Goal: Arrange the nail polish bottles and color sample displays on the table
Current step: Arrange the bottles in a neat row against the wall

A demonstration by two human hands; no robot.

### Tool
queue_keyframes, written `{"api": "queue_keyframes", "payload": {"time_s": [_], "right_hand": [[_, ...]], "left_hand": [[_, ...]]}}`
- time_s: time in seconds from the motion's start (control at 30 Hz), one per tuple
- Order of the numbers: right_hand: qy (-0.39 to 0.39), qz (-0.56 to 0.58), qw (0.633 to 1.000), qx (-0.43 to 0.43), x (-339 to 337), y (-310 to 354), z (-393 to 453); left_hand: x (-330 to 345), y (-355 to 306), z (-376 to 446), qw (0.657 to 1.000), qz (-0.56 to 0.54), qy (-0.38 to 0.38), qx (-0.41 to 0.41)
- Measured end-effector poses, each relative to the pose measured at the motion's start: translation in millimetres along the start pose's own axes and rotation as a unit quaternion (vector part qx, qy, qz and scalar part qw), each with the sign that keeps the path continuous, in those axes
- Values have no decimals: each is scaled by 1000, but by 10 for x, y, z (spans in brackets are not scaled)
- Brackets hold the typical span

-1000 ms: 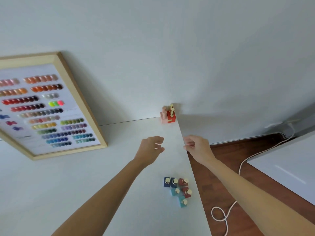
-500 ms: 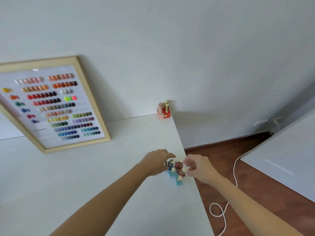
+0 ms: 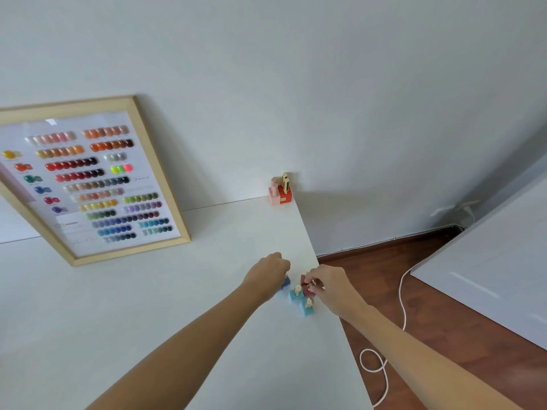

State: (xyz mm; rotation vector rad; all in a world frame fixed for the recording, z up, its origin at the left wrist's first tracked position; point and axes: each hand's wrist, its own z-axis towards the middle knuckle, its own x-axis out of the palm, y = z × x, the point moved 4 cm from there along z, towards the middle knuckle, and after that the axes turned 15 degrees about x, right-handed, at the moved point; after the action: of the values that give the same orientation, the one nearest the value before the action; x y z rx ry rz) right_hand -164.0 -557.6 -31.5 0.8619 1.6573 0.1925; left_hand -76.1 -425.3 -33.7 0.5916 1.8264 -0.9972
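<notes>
— Where the white table [image 3: 148, 306] meets the wall, what stands on it?

— A wood-framed color sample display [image 3: 88, 179], leaning back against the wall at the far left, rows of polish swatches under its glass. At the far right corner, touching the wall, stand a pink bottle [image 3: 274, 193] and a red bottle [image 3: 286, 193] with a gold cap, side by side.

— And the hands?

— Both are down at a small cluster of nail polish bottles [image 3: 299, 294] near the table's right edge. The left hand [image 3: 266, 275] is curled over a dark blue bottle [image 3: 286, 282], fingers bent closed around its top; the cap is hidden, so how firmly it grips I cannot tell. The right hand [image 3: 331, 287] has thumb and fingertips pinched narrowly on the gold cap of a dark red bottle [image 3: 305, 284].

— Anything untouched?

— Two light blue bottles [image 3: 306, 309] stand just in front of the fingers, caps up. A white cord [image 3: 401, 294] trails over the wooden floor beside the table.
</notes>
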Motion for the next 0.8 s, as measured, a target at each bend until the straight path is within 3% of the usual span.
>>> {"api": "queue_keyframes", "payload": {"time_s": [0.2, 0.43, 0.6, 0.8], "right_hand": [[-51, 19, 998, 41, 50, 1, -56], [-18, -4, 998, 65, 98, 23, 17], [-32, -17, 998, 58, 81, 54, 63], [-56, -38, 996, 65, 98, 109, 91]], "left_hand": [[-31, 66, -70, 999, -30, -6, -44], [-50, 132, -41, 996, 7, 64, 69], [-58, 125, 19, 992, 23, 79, 93], [-31, 138, 42, 997, 0, 62, 40]]}}
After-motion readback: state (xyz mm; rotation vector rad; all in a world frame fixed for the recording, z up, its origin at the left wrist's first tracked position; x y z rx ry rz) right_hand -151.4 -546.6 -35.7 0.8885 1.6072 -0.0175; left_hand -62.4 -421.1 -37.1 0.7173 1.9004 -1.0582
